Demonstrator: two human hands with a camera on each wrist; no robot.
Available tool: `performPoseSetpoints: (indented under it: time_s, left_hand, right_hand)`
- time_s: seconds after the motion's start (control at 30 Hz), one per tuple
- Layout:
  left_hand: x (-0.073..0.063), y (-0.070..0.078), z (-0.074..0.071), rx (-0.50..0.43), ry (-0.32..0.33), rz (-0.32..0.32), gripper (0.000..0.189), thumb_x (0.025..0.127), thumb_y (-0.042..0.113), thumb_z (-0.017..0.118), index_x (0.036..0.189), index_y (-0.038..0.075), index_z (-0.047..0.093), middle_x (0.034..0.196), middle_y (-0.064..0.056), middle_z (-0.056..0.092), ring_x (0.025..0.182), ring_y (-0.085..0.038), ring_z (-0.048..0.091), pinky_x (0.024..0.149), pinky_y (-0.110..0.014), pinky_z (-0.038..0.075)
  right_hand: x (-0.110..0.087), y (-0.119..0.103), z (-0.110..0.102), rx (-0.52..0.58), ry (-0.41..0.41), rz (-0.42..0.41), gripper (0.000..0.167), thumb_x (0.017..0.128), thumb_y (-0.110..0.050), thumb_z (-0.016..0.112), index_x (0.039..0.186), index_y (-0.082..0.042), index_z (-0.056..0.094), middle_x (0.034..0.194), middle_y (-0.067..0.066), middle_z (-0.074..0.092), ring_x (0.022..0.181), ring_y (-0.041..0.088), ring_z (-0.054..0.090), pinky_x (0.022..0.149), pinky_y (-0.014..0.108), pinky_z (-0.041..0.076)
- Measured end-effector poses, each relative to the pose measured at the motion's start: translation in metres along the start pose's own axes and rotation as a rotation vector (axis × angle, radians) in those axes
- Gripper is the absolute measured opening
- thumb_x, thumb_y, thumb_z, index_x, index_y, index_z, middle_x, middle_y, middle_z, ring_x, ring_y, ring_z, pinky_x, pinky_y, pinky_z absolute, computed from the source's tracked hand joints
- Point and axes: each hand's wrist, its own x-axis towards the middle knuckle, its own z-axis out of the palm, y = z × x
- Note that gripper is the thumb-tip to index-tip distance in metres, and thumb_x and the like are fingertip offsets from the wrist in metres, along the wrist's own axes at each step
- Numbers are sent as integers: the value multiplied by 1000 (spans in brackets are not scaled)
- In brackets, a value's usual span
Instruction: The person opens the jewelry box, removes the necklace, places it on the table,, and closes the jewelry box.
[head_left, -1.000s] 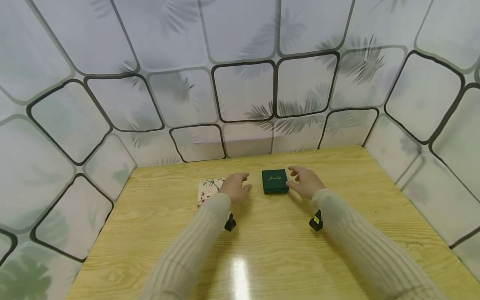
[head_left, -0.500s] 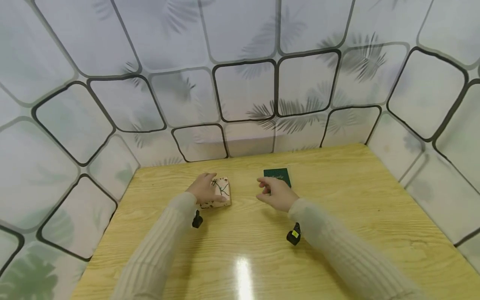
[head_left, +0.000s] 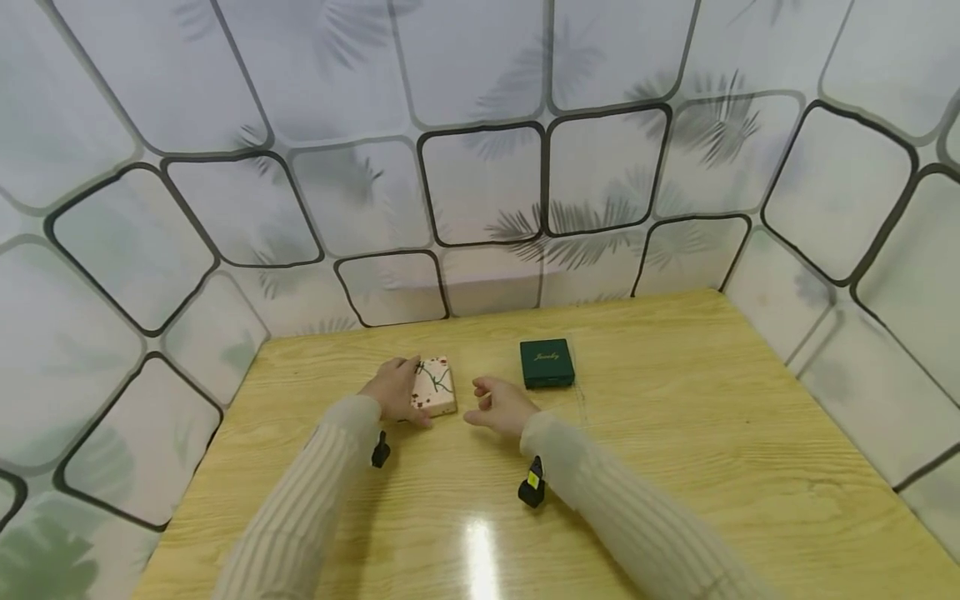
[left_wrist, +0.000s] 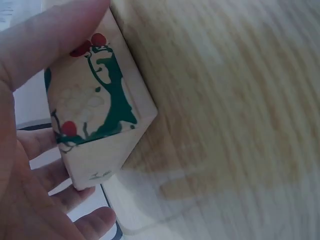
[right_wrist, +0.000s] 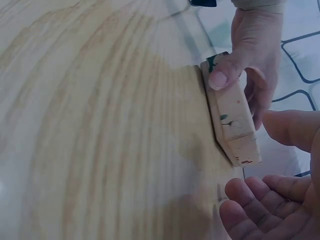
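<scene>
A small cream box with red blossoms and green branches lies on the wooden table, left of centre. My left hand holds it by its left part. In the right wrist view, the left thumb presses the near side of the box, with the other fingers round the far side. To the right of the box, my right hand hovers with nothing in it. Its fingers are relaxed and spread from the thumb, apart from the box. Farther back sits a flat dark green box with gold "Jewelry" lettering.
The light wooden table ends at a patterned fabric wall behind and at both sides. Each wrist carries a small black camera below the cream sleeve.
My left hand has moved left from between the two boxes onto the cream box. My right hand has left the green box's right side and come left and nearer, toward the cream box.
</scene>
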Motion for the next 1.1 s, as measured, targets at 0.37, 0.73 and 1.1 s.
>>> performPoseSetpoints:
  time_s: [0.37, 0.73, 1.1]
  left_hand:
    - [-6, 16, 8, 26, 44, 59, 121, 59, 57, 86, 150, 3, 27, 145, -21, 37, 128, -37, 42, 104, -48, 39]
    - [-16, 46, 27, 24, 62, 196, 121, 56, 59, 86, 149, 6, 31, 142, -14, 40, 124, -30, 48, 102, -42, 42]
    - [-31, 81, 41, 11, 71, 344, 121, 58, 67, 81, 149, 6, 31, 136, -10, 43, 113, -21, 51, 96, -38, 46]
  right_hand:
    - [-4, 5, 2, -25, 12, -7, 69, 89, -29, 70, 145, -2, 39, 130, 10, 55, 115, 24, 54, 97, 42, 46]
    - [-23, 10, -6, -183, 8, -16, 87, 81, -43, 76, 150, -14, 32, 143, 8, 44, 125, 24, 48, 101, 44, 42]
    - [-52, 14, -21, -402, -89, -159, 113, 69, -44, 85, 155, -15, 17, 159, 14, 9, 142, 34, 20, 107, 52, 33]
